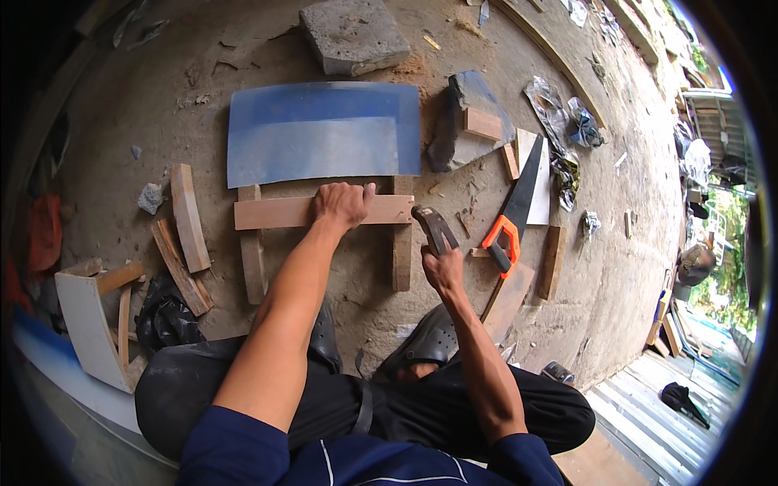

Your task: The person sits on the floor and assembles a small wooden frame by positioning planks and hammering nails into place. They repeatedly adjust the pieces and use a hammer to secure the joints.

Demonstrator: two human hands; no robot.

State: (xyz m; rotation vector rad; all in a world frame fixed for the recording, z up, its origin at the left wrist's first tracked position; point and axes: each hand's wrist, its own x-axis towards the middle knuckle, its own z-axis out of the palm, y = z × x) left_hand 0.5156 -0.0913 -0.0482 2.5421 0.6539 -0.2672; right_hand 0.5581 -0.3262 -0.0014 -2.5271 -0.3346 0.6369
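A light wooden plank (275,213) lies crosswise over two wooden battens, the left batten (254,271) and the right batten (402,263). My left hand (342,204) is closed over the middle of the plank, its fingertips hidden at the far edge. My right hand (442,267) grips a hammer (436,231), whose dark head is beside the plank's right end. Whether they touch I cannot tell. Just beyond the plank, a blue sheet (324,134) rests with its near corners at the battens' far ends.
An orange-handled handsaw (519,194) lies at right over a white panel (531,182). A concrete block (354,36) sits at the far side, and a stone (470,121) bears a small wood block (483,124). Wood offcuts (189,219) and a white-sided wooden frame (93,324) are at left.
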